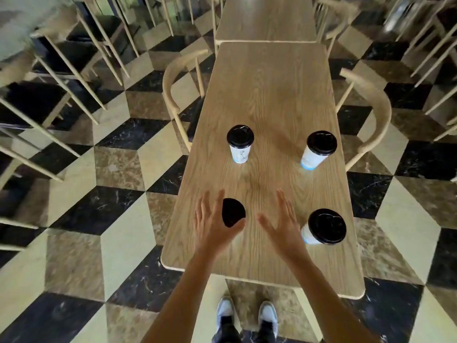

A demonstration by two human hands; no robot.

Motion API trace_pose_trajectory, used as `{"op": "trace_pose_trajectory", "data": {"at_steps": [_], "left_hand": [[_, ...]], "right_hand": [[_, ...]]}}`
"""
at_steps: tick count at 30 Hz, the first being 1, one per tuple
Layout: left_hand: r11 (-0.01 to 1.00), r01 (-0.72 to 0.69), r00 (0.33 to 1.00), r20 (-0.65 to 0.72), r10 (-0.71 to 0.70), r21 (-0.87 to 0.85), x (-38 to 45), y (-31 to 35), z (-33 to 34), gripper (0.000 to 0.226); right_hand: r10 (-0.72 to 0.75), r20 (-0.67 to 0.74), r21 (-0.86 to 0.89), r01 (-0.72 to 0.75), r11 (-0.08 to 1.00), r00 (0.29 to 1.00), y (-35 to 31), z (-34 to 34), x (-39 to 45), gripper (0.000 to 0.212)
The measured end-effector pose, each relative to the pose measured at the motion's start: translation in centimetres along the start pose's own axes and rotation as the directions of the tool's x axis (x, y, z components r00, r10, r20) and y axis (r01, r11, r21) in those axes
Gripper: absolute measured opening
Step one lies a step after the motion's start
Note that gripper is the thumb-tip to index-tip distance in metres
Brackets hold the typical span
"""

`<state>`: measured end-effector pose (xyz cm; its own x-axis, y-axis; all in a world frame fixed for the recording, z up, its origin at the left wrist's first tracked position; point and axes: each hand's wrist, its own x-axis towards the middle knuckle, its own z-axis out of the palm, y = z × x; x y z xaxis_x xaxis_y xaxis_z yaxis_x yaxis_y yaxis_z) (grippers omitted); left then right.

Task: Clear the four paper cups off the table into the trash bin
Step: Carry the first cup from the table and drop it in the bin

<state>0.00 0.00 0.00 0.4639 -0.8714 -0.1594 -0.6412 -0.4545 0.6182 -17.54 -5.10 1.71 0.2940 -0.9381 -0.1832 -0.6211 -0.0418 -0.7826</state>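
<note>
One cup (233, 212) — between left hand (214, 225) fingers, thumb.

Single head cam, wide-angle, looks forward and steeply down along the table (269, 100) from its near short end; edges bend with lens distortion. Near field: both forearms reach in from the bottom edge, shoes (247, 318) sit directly below, so the view is close over the near end. Far field takes in a second table (265, 18) butted on beyond, chairs (178, 95) on both sides, checkered floor (99, 206).
</note>
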Motion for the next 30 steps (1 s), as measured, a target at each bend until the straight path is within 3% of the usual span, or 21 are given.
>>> {"op": "trace_pose_trajectory", "data": {"at_steps": [15,22,30], "left_hand": [[0.998,-0.061,0.998,-0.028,0.061,-0.015,-0.2,-0.8,1.8,0.081],[0.983,0.04,0.998,-0.041,-0.049,-0.179,-1.0,-0.3,0.5,0.083],[0.917,0.012,0.982,-0.166,-0.085,-0.399,-2.3,1.9,-4.6,0.079]], "right_hand": [[0.037,0.046,0.027,-0.038,0.999,0.998,1.0,1.8,-0.3,0.083],[0.028,0.051,0.029,-0.029,0.999,0.998,0.2,1.4,-1.0,0.083],[-0.027,0.018,0.029,0.026,0.999,0.999,-2.5,0.4,-2.1,0.081]]}}
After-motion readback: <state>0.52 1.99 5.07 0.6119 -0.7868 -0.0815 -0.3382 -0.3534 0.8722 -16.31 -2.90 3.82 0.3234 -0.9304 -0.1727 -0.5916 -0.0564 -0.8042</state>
